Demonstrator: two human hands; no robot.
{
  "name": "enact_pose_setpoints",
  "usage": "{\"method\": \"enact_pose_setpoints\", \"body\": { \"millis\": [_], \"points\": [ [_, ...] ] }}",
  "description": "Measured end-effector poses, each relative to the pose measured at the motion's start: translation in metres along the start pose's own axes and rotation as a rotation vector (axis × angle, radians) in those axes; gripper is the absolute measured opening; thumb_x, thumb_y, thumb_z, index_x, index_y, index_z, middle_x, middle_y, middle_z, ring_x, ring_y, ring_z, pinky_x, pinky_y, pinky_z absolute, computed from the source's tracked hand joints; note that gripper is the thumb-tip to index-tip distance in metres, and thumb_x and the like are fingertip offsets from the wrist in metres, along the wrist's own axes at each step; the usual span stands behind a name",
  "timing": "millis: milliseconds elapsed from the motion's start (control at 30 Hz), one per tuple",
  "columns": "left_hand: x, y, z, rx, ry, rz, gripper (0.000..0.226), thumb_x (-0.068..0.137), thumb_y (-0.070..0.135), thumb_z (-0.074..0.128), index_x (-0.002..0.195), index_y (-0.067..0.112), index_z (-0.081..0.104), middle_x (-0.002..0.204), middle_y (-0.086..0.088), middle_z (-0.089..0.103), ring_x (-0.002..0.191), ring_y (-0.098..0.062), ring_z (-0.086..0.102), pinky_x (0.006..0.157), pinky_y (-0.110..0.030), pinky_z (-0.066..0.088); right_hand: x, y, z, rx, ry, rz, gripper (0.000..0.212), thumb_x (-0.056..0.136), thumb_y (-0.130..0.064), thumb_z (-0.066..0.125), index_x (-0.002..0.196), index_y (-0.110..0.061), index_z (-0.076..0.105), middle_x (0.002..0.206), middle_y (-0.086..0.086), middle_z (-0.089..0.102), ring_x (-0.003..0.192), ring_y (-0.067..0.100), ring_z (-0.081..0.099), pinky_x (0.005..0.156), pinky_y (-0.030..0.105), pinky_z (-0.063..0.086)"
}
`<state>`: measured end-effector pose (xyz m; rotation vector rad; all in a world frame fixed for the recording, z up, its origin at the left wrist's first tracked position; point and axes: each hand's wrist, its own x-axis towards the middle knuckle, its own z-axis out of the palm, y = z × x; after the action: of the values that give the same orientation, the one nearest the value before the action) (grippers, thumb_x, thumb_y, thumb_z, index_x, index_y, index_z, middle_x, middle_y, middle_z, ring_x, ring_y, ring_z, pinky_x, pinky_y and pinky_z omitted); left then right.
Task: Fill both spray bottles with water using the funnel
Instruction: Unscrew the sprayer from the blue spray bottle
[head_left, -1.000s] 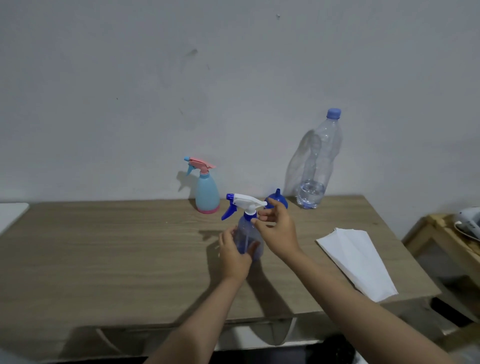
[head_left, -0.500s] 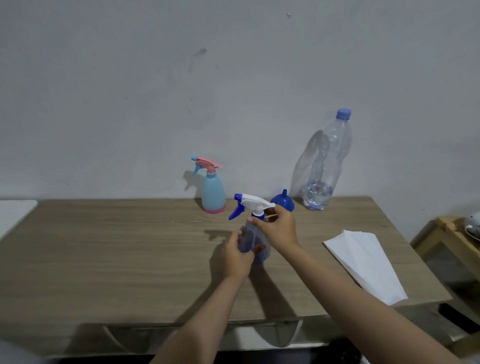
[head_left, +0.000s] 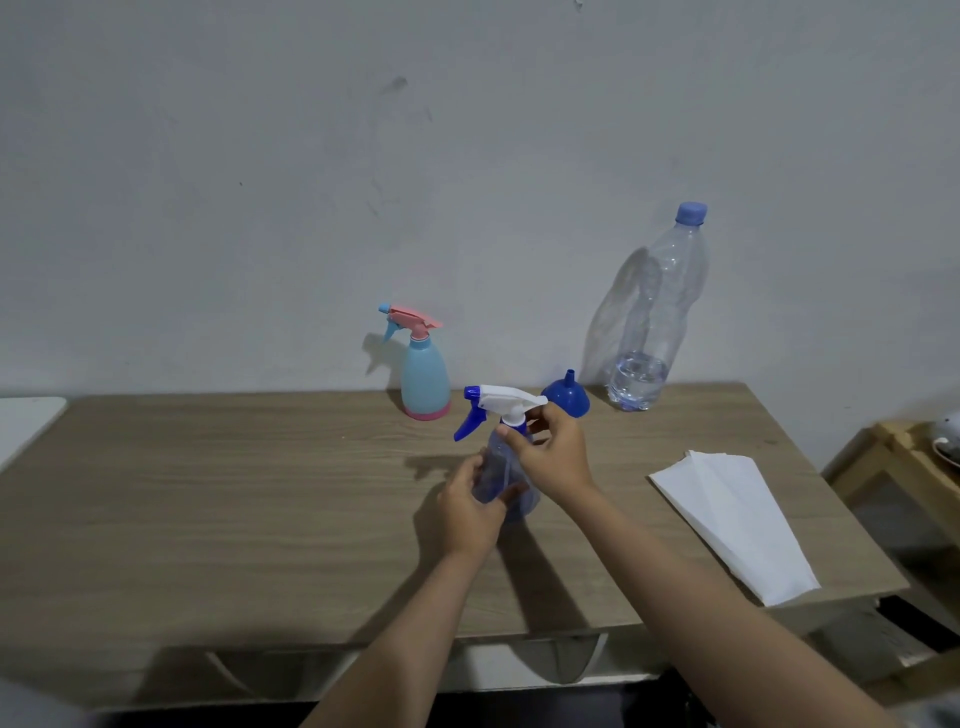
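— Left hand (head_left: 467, 512) wraps the blue spray bottle (head_left: 506, 478) at frame centre on the tabletop (head_left: 234, 493); right hand (head_left: 550, 449) pinches its collar, likely unscrewing the trigger head (head_left: 501, 402).

— Anything in the way?

— Not really. Funnel (head_left: 566, 397) sits just behind, water bottle (head_left: 657, 317) at right, pastel spray bottle (head_left: 423, 371) behind-left, white paper (head_left: 732, 514) lower right.

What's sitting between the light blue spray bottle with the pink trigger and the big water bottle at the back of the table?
In the head view, the blue funnel stands there mouth down, nearer the water bottle than the light blue spray bottle. The rest is bare table.
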<state>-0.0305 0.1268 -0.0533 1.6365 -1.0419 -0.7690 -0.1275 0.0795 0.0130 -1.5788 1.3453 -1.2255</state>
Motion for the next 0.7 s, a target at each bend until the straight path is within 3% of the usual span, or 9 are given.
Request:
{"method": "enact_pose_setpoints", "body": {
  "millis": [100, 167, 300, 433, 567, 700],
  "points": [
    [-0.001, 0.0, 0.0, 0.016, -0.003, 0.0, 0.045, 0.07, 0.017, 0.082, 0.11, 0.022, 0.063, 0.104, 0.005, 0.069, 0.099, -0.01, 0.065, 0.079, -0.027, 0.057, -0.002, 0.0, 0.002, 0.002, 0.003, -0.01, 0.025, 0.077, -0.013, 0.076, 0.098, -0.008, 0.062, 0.085, -0.001, 0.062, 0.079, 0.01, 0.057, 0.063, 0.014, 0.042],
    [-0.003, 0.005, -0.003, 0.023, -0.016, -0.001, 0.044, 0.072, 0.015, 0.08, 0.112, 0.022, 0.062, 0.106, 0.006, 0.068, 0.101, -0.01, 0.064, 0.075, -0.017, 0.054, -0.003, 0.0, 0.003, 0.008, 0.007, -0.01, 0.025, 0.079, -0.013, 0.075, 0.099, -0.008, 0.062, 0.087, -0.001, 0.063, 0.081, 0.009, 0.057, 0.064, 0.012, 0.042],
    [-0.011, 0.023, -0.014, 0.074, -0.08, 0.026, 0.04, 0.079, 0.019, 0.075, 0.115, 0.02, 0.058, 0.103, 0.013, 0.058, 0.09, -0.002, 0.056, 0.052, -0.001, 0.042, -0.009, -0.002, 0.005, 0.027, 0.072, -0.022, 0.025, 0.08, -0.016, 0.074, 0.101, -0.009, 0.061, 0.092, -0.002, 0.064, 0.085, 0.008, 0.058, 0.064, 0.008, 0.045],
    [-0.014, 0.026, -0.015, 0.089, -0.141, 0.058, 0.039, 0.08, 0.011, 0.072, 0.11, 0.023, 0.049, 0.094, 0.022, 0.049, 0.077, 0.005, 0.049, 0.054, -0.001, 0.042, -0.019, -0.001, 0.013, 0.044, 0.146, -0.033, 0.037, 0.074, -0.024, 0.08, 0.103, -0.02, 0.058, 0.093, -0.013, 0.061, 0.088, 0.001, 0.058, 0.069, 0.004, 0.046],
    [-0.015, 0.023, -0.013, 0.084, -0.173, 0.096, 0.038, 0.083, 0.006, 0.068, 0.103, 0.026, 0.042, 0.089, 0.028, 0.046, 0.072, 0.009, 0.048, 0.056, 0.001, 0.041, -0.017, -0.002, 0.02, -0.011, 0.227, -0.045, 0.038, 0.069, -0.03, 0.083, 0.098, -0.017, 0.062, 0.089, -0.011, 0.061, 0.082, 0.002, 0.058, 0.068, 0.007, 0.044],
    [-0.01, 0.021, -0.016, 0.082, -0.171, 0.058, 0.045, 0.079, 0.01, 0.071, 0.117, 0.015, 0.047, 0.092, 0.007, 0.058, 0.078, -0.006, 0.054, 0.076, -0.022, 0.053, -0.014, 0.004, 0.026, -0.08, 0.298, -0.119, 0.025, 0.074, -0.033, 0.079, 0.088, -0.018, 0.064, 0.081, -0.01, 0.062, 0.079, 0.008, 0.059, 0.067, 0.02, 0.049]
  ]
}}
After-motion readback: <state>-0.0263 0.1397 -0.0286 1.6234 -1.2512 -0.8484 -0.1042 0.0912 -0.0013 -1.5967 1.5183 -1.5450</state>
